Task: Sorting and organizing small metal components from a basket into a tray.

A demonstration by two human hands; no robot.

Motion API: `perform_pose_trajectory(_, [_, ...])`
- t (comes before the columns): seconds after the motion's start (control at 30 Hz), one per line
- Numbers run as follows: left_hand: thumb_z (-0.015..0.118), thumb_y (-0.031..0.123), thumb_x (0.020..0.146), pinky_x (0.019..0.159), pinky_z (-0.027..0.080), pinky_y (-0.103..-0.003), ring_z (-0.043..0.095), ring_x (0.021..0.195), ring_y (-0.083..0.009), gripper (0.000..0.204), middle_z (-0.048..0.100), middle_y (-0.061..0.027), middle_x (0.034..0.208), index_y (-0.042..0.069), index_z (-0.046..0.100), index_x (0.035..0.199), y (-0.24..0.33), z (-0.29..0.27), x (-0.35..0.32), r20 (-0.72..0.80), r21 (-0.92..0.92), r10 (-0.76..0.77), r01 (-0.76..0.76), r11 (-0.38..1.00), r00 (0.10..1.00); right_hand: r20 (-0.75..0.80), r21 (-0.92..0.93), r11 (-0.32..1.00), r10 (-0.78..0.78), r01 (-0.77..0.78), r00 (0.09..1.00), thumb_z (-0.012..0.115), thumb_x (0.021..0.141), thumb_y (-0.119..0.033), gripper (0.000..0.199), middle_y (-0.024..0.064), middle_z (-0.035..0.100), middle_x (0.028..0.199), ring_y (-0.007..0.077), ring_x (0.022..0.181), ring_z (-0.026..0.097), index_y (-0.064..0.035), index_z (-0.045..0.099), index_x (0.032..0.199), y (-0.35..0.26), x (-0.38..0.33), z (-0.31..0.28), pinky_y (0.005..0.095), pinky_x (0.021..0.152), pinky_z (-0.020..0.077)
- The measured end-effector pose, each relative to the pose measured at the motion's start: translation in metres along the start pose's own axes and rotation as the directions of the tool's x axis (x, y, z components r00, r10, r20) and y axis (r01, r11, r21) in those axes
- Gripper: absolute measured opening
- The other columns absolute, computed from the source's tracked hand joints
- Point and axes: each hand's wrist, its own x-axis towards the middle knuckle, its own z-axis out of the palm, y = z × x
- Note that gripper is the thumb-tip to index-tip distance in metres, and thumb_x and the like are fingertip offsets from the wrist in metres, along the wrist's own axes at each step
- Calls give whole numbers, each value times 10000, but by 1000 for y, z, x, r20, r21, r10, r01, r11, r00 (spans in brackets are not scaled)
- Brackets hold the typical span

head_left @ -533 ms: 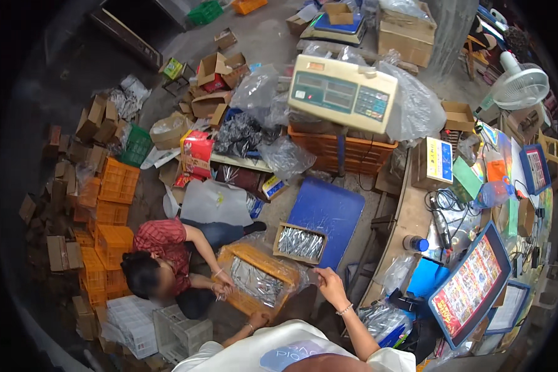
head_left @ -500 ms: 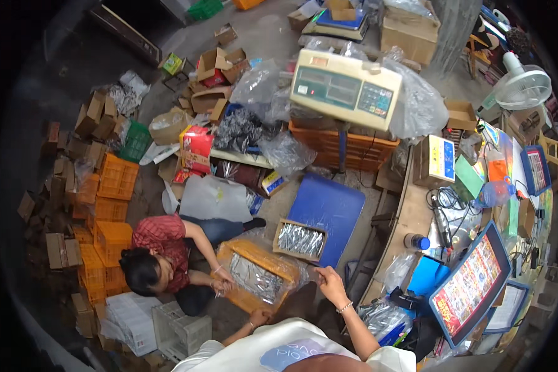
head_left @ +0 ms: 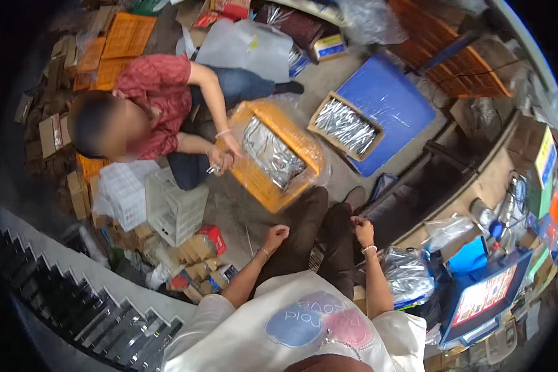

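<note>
My left hand (head_left: 276, 238) hovers over my left thigh, fingers curled in, with nothing visible in it. Over by my right knee is my right hand (head_left: 363, 232), its fingers also loosely bent and no object showing. Nearest to my left hand is an orange plastic crate (head_left: 258, 184) lined with clear film. Inside lie many slim silvery metal pieces (head_left: 270, 152). Across the crate a co-worker in a red checked shirt (head_left: 161, 84) pinches a few similar pieces (head_left: 213, 168) over its left rim. Neither of my hands touches the crate.
A cardboard box (head_left: 347, 126) of shiny metal pieces rests on a blue board (head_left: 395, 99). A workbench (head_left: 471, 180) with a blue-framed panel (head_left: 487, 296) runs along the right. White crates (head_left: 178, 204) and small cartons stand at left, above stair-like steps (head_left: 87, 310).
My view has tilted down towards my lap. My right hand has drawn back from beside the box of metal pieces, and my left hand has come away from the crate's near edge.
</note>
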Motion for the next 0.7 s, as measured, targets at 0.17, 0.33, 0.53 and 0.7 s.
perform_pose_trajectory(0.17, [624, 141, 811, 525, 419, -215, 527, 602, -80, 116, 578, -8, 711, 66, 614, 899, -48, 6, 77, -41, -347, -261, 232, 909, 964, -52, -137, 990, -40, 33, 998, 525, 770, 11, 198, 176, 619, 947, 329, 878, 598, -23, 654, 916, 34, -13, 42, 378, 765, 474])
perform_pose_trajectory(0.33, [654, 160, 776, 432, 349, -239, 449, 471, -67, 123, 508, 31, 574, 52, 598, 760, -100, 9, 183, -220, -413, -394, 280, 866, 892, -43, -258, 957, -152, 136, 987, 534, 770, 9, 215, 135, 583, 958, 316, 877, 576, -36, 621, 961, 24, -21, 82, 373, 753, 465])
perform_pose_trajectory(0.53, [673, 197, 743, 555, 434, -278, 534, 576, -127, 165, 578, -14, 665, 58, 636, 823, -201, 4, 290, -382, -372, -346, 200, 906, 857, 88, -406, 908, -74, 103, 993, 494, 705, 81, 351, 117, 572, 983, 318, 898, 561, -62, 593, 1011, 15, -19, 112, 385, 772, 458])
perform_pose_trajectory(0.7, [636, 172, 766, 619, 461, -301, 566, 690, -169, 186, 609, -47, 785, 37, 617, 893, -290, -14, 333, -416, 123, -121, 187, 975, 901, 158, -417, 901, -60, 122, 986, 494, 663, 100, 394, 114, 592, 984, 304, 886, 569, -69, 620, 996, 7, -8, 125, 371, 775, 467])
